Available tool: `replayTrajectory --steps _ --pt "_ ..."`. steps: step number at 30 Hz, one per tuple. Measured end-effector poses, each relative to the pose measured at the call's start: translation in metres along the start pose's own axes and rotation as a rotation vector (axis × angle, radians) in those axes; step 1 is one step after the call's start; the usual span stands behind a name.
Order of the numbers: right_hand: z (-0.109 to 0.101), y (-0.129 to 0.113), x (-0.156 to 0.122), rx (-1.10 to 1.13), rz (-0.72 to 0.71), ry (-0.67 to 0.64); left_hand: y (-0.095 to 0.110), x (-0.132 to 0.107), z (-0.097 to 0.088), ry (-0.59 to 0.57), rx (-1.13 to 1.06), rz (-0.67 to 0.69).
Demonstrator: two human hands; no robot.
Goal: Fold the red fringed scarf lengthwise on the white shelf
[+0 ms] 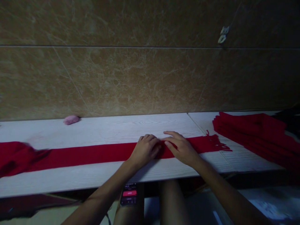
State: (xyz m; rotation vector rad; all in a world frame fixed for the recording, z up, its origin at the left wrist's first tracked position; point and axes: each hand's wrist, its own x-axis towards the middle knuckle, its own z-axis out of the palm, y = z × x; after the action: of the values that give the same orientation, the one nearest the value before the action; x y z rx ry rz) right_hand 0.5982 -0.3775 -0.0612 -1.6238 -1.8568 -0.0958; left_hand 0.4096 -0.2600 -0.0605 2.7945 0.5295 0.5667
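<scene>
A long red scarf (91, 154) lies flat along the white wood-grain table, its fringed end (217, 143) to the right and a bunched part (16, 157) at the far left. My left hand (146, 148) rests on the scarf's middle, its fingers curled down at the cloth, the tips partly hidden. Just right of it, my right hand (181, 148) is over the scarf with thumb and index finger stretched apart toward the left hand. The other fingers of that hand are mostly hidden.
A pile of folded red scarves (255, 134) lies at the right end of the table (98, 131). A pink lump (71, 119) sits by the tiled wall (131, 81). A small white hook (223, 34) is on the wall. A lit phone (128, 194) rests on my leg below the table edge.
</scene>
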Motion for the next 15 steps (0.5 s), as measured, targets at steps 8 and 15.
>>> replayTrajectory --steps 8,15 --pt "0.034 0.002 -0.001 -0.285 0.1 -0.365 -0.016 -0.01 0.017 -0.256 0.025 -0.013" --pt "0.049 0.021 -0.012 -0.326 0.032 -0.2 -0.047 -0.032 -0.023 -0.347 -0.008 -0.131"
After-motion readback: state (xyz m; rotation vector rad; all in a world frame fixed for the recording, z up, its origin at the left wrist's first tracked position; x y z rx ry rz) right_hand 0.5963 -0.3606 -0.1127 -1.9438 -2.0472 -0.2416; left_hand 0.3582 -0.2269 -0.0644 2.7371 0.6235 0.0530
